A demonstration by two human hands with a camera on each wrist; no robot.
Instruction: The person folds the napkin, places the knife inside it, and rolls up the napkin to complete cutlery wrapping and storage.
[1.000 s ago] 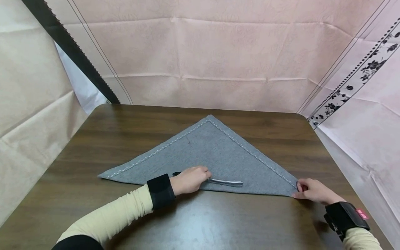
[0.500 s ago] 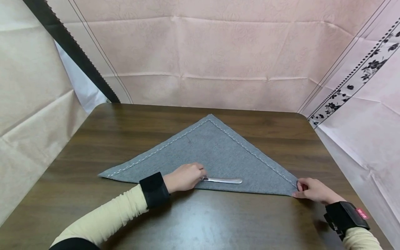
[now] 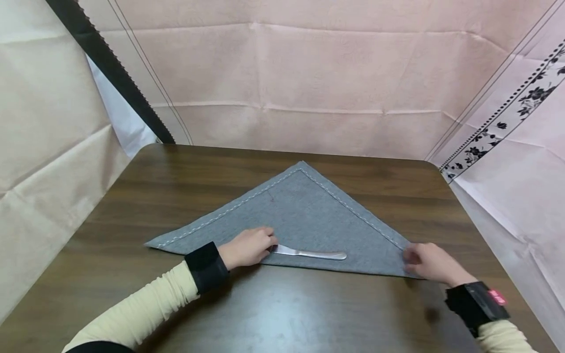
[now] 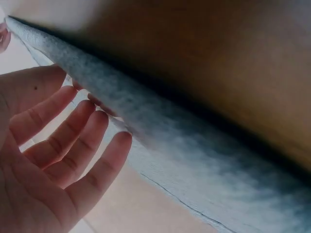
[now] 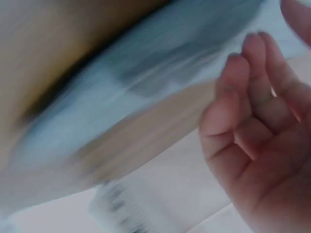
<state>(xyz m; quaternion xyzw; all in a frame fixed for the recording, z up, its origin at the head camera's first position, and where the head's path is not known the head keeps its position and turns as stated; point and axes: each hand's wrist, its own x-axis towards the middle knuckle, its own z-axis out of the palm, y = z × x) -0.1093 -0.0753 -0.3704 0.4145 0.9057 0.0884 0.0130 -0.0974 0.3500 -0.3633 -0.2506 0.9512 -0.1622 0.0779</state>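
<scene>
Grey cloth on counter; metal utensil at left fingers

Backdrop: a pale creased sheet (image 3: 282,73) hangs beyond the fingers of both hands. A black strip (image 3: 116,78) slants across it, up and left of the left fingers; a floral band (image 3: 500,122) lies up and right of the right fingers.

Counter (image 3: 331,314): wood-grain, under both hands.

Grey cloth (image 3: 304,211): triangular, flat, white stitching along its two far edges. Apex points away from the fingers; the left corner extends past the left fingers, the right corner lies under the right ones.

Left hand (image 3: 247,246): over the cloth's near edge. Fingers (image 4: 114,150) slightly bent and parted, thumb close to the index; cannot tell whether they pinch the utensil.

Right hand (image 3: 434,264): fingers loosely bent, thumb well apart, grasping nothing visible; blurred. Contact with cloth cannot be told.

Metal utensil (image 3: 320,254): on the cloth, running right from the left fingertips, which cover its left end.
</scene>
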